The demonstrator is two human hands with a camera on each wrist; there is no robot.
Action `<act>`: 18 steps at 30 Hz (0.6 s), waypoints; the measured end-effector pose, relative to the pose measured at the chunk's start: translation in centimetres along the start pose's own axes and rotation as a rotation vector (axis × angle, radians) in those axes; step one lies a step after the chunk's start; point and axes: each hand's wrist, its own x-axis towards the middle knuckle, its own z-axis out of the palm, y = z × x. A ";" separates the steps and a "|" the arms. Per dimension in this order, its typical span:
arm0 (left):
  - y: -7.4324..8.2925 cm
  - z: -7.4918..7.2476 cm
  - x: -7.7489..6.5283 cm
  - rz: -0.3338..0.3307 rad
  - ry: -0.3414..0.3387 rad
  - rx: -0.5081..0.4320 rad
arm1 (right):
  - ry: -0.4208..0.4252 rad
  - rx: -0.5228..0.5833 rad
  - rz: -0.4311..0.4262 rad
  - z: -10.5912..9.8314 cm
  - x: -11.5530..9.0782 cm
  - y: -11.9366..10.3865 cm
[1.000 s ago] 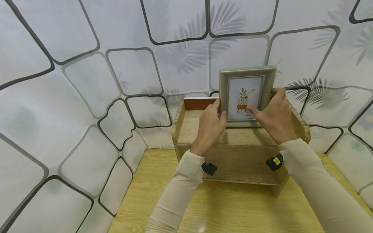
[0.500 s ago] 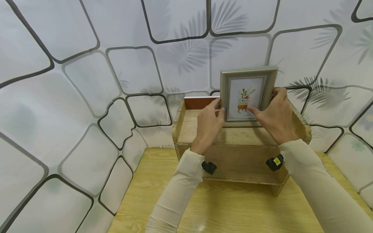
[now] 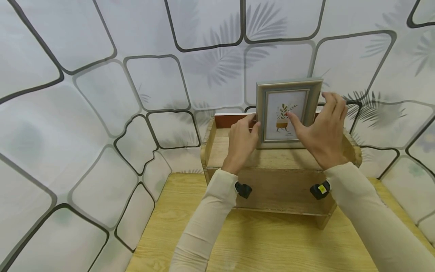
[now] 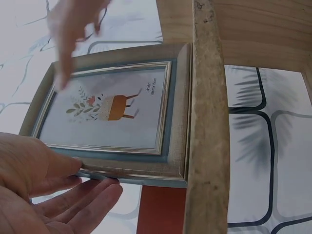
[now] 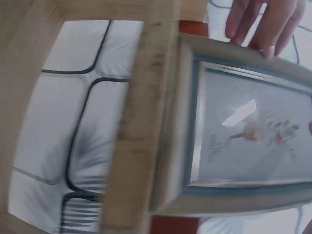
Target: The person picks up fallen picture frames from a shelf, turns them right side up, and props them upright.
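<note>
A picture frame (image 3: 260,113) with silver-gold moulding and a blue-grey inner border stands upright on the upper board of a small wooden shelf (image 3: 221,151). Its print shows a plant in an orange footed pot. At the frame's left edge is my left hand (image 3: 242,141), thumb and fingertips right at the side, fingers loosely extended; the left wrist view shows the thumb tip (image 4: 73,165) against the moulding. My right hand (image 3: 323,132) is spread at the frame's right side, its thumb in front of the print and its fingers raised beside the edge.
A reddish-brown panel with a white top edge (image 3: 229,120) runs along the shelf's back. The shelf stands on a yellow wood-grain table (image 3: 272,241). Patterned cloth walls (image 3: 217,75) enclose the table behind and at both sides.
My right hand has loosened from the frame's right edge, its fingers and thumb moving up and spreading. My left hand has shifted slightly left. The frame stays nearly in place.
</note>
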 end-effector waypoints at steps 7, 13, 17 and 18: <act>-0.1 -0.1 0.1 -0.005 0.000 -0.002 | 0.053 0.002 -0.252 0.7 2.6 -2.7; 0.0 -0.1 0.0 -0.016 -0.009 -0.001 | -0.067 -0.091 -0.295 2.2 4.0 -4.6; 0.0 -0.2 -0.1 -0.016 -0.023 -0.013 | -0.174 -0.159 -0.264 2.8 4.5 -5.4; -0.1 -0.2 -0.1 -0.017 -0.031 -0.018 | -0.194 -0.169 -0.256 2.9 4.5 -5.6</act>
